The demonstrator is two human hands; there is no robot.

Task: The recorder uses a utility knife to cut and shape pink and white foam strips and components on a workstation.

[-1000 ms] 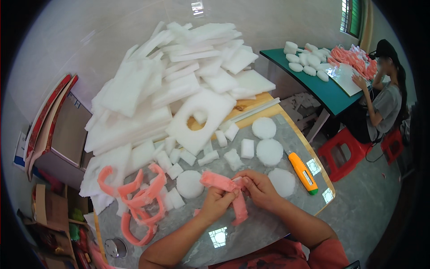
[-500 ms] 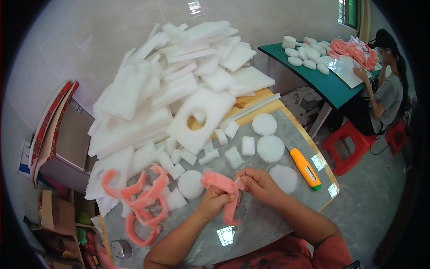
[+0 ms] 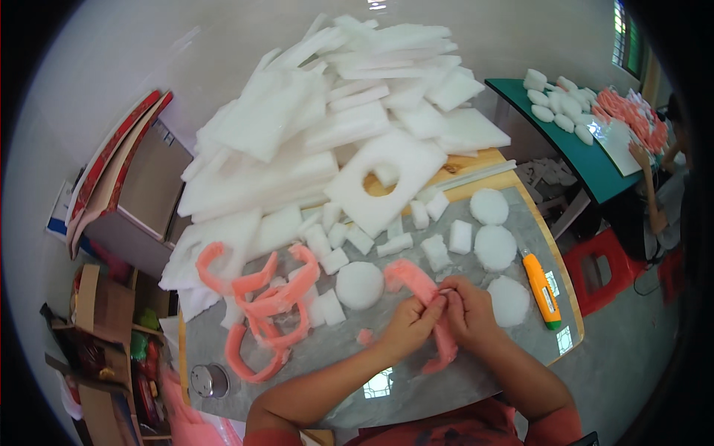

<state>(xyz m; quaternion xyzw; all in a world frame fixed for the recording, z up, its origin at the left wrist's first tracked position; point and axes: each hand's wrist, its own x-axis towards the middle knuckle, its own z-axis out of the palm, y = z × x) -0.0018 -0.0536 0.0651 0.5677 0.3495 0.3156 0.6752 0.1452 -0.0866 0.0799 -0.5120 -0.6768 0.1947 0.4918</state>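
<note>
A curved, soft-looking pink band is held up over the near part of the grey tabletop. My left hand is closed around its middle, thumb pressed on it. Against that grip, my right hand pinches at the band's edge; whatever tiny part lies between the fingertips is hidden. The band's lower end hangs below my hands. A small pink scrap lies left of my left hand. Farther left sits a tangle of similar pink bands.
Round white foam discs and small foam blocks lie beyond my hands. White foam sheets are piled at the back. An orange utility knife rests at right, a metal tin at left. Another person works at a green table.
The whole view has shifted, with the scene appearing farther right. My right hand's fingers have closed in against my left thumb at the band. The pink scrap now shows on the tabletop.
</note>
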